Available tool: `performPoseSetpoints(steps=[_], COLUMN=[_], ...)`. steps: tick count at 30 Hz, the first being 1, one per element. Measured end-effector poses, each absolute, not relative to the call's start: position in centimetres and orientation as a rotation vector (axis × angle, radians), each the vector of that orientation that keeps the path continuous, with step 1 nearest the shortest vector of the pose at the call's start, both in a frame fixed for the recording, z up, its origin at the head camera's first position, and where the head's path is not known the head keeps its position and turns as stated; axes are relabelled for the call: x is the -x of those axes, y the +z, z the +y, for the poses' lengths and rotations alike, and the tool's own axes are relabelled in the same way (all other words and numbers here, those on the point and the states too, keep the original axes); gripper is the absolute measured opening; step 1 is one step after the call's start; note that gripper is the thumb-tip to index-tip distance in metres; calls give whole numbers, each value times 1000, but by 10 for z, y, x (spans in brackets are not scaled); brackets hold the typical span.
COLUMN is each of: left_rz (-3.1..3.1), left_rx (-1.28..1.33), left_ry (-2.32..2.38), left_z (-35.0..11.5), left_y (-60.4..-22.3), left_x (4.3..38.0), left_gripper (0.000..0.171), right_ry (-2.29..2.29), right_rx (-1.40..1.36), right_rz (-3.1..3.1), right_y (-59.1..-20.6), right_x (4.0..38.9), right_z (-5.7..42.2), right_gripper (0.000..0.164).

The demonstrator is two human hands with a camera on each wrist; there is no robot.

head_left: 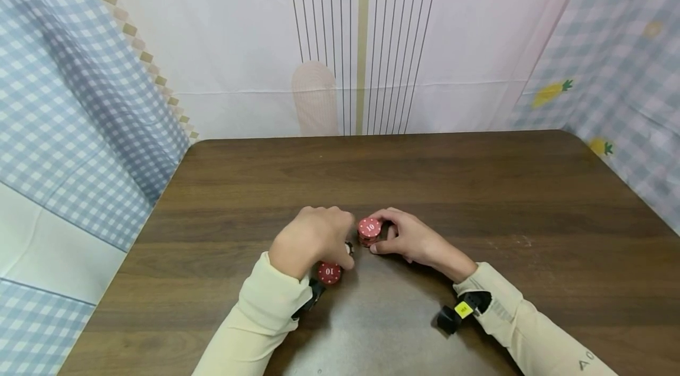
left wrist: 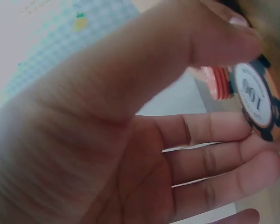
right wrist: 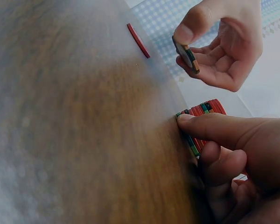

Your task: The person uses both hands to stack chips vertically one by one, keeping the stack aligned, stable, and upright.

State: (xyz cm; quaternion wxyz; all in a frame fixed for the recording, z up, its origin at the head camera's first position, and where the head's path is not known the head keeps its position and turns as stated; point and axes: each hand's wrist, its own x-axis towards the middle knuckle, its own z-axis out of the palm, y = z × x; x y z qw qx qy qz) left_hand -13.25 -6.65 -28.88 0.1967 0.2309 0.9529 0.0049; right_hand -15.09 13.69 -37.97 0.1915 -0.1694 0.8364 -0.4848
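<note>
Between the thumb and fingers of my left hand (head_left: 313, 237) is a poker chip (left wrist: 253, 95), orange and black around a white centre marked 100. In the right wrist view that chip (right wrist: 188, 58) is held on edge, above the table. My right hand (head_left: 413, 238) grips a stack of poker chips (head_left: 369, 228) from its right side, thumb near the bottom. A red chip marked 10 tops this stack. Mostly red edges, with some green and black ones, show along the stack (right wrist: 215, 107) in the right wrist view. A single red chip (head_left: 329, 273) marked 10 lies flat beside my left wrist.
The brown wooden table (head_left: 239, 181) carries the chips. Behind it hangs a white cloth (head_left: 228, 39) with arch patterns, and blue checked cloth (head_left: 48, 98) hangs at both sides. Black cameras (head_left: 449, 319) are strapped to the wrists.
</note>
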Motion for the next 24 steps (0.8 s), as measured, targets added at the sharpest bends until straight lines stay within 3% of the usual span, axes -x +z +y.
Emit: performPoseSetpoints(steps=[24], left_rz=[2812], left_rx=[-726], left_ry=[69], left_z=[-79], left_y=[-271], left_x=[131], left_gripper=[25], right_ry=[-1357], right_rx=[475], right_rz=[2357], right_y=[-380], right_x=[151], right_z=[137], right_gripper=[46])
